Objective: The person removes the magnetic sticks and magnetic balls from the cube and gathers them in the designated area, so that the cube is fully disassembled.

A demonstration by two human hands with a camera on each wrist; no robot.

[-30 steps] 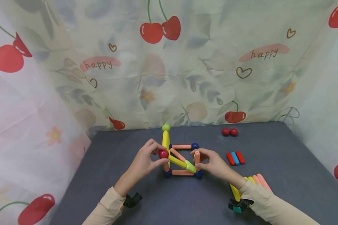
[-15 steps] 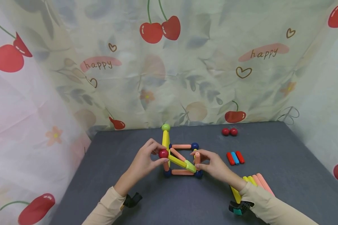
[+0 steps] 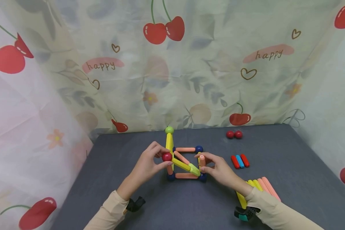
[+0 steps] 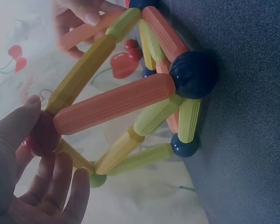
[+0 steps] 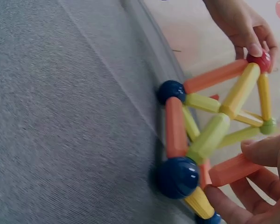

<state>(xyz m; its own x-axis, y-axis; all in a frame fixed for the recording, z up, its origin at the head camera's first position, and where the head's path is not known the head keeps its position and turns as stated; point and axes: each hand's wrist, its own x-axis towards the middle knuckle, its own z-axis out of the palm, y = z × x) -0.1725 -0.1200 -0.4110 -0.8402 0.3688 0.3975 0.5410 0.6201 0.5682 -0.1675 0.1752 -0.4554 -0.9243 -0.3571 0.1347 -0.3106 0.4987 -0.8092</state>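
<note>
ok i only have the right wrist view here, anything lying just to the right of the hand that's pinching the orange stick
Observer: Yes, the head view shows two red sticks in a row with a blue stick between them, to the right of the right hand.
Operator: and further back
Observer: Two red balls, side by side near the far edge of the table.
Operator: ok and nearer to the person
Observer: Yellow sticks and pink sticks, partly hidden by the right sleeve.
</note>
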